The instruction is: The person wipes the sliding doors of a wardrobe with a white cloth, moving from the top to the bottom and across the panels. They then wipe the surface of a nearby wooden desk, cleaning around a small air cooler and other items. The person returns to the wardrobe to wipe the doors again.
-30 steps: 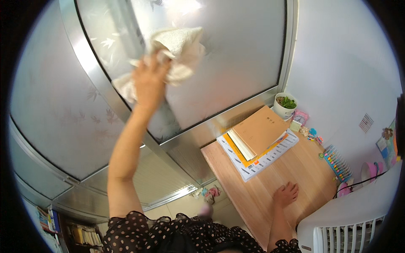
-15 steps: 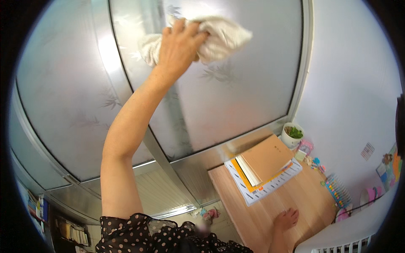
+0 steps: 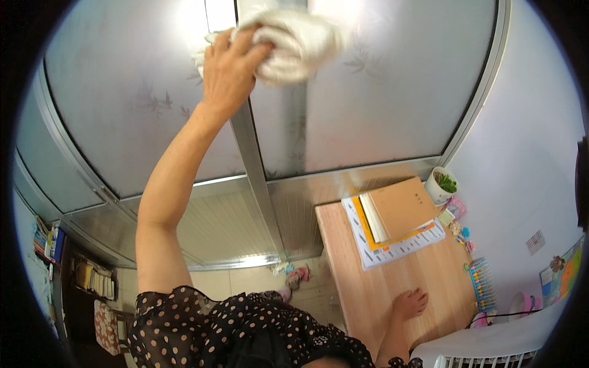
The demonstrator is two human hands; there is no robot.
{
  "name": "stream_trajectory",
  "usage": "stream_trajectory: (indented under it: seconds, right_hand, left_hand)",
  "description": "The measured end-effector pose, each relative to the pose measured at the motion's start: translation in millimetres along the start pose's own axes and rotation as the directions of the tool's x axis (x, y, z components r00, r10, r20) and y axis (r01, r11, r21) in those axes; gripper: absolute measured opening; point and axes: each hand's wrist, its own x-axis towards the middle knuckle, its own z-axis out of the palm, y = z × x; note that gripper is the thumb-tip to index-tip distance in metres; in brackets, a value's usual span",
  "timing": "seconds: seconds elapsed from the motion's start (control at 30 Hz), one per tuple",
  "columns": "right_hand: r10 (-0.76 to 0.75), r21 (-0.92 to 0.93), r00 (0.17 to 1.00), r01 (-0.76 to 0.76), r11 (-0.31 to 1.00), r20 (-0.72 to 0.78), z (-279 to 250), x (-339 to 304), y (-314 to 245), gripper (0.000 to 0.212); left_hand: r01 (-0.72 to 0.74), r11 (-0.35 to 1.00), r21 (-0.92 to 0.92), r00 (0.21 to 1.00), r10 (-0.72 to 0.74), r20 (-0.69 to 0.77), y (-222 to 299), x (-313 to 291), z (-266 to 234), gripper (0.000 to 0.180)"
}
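High up against a frosted glass sliding door (image 3: 380,98), my left hand (image 3: 230,70) is closed around a crumpled white cloth (image 3: 291,52). The cloth is slightly blurred and lies over the metal upright between two panes. My right hand (image 3: 410,303) rests on the light wooden desk (image 3: 368,300), its fingers stretched out and nothing held. Beyond it on the desk lies a stack: a tan-covered book (image 3: 402,208) on top of an orange-edged one and white printed sheets (image 3: 383,256).
A potted plant (image 3: 440,184) stands in the desk's far right corner by the wall. Small trinkets (image 3: 460,232) and a wire rack (image 3: 483,285) line its right side. A white slatted chair back (image 3: 491,359) is at lower right. Bookshelves (image 3: 92,279) and a patterned stool (image 3: 109,328) stand at left.
My left hand has moved left with the cloth, from the right pane onto the door's upright. The whole view has shifted. My right hand remains on the desk.
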Motion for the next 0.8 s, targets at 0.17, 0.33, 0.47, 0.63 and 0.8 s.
stream_trajectory:
  seconds: [0.17, 0.33, 0.47, 0.63, 0.8]
  right_hand:
    - [-0.061, -0.014, 0.998, 0.061, 0.998, -0.018, 5, -1, 0, 0.033]
    - [-0.018, 0.038, 0.999, 0.017, 0.999, 0.04, -10, -5, -11, 0.035]
    - [0.007, 0.076, 0.999, -0.01, 0.997, 0.043, -1, 2, 0, 0.036]
    - [0.018, 0.104, 0.998, -0.024, 0.994, 0.062, -5, 1, -1, 0.038]
    - [0.015, 0.117, 0.997, -0.023, 0.993, 0.072, -7, -1, -8, 0.039]
  left_hand:
    - [-0.058, 0.996, -0.071, 0.929, 0.08, 0.363, 56, -112, 1, 0.028]
    - [-0.089, 0.894, -0.44, 0.713, 0.365, 0.599, 103, -239, -15, 0.011]
    - [-0.05, 0.89, -0.453, 0.705, 0.353, 0.615, 124, -202, -1, 0.016]
    - [-0.004, 0.901, -0.433, 0.772, 0.278, 0.571, 159, -178, 28, 0.021]
    - [-0.153, 0.739, -0.656, 0.597, 0.598, 0.535, 197, -241, 53, 0.016]
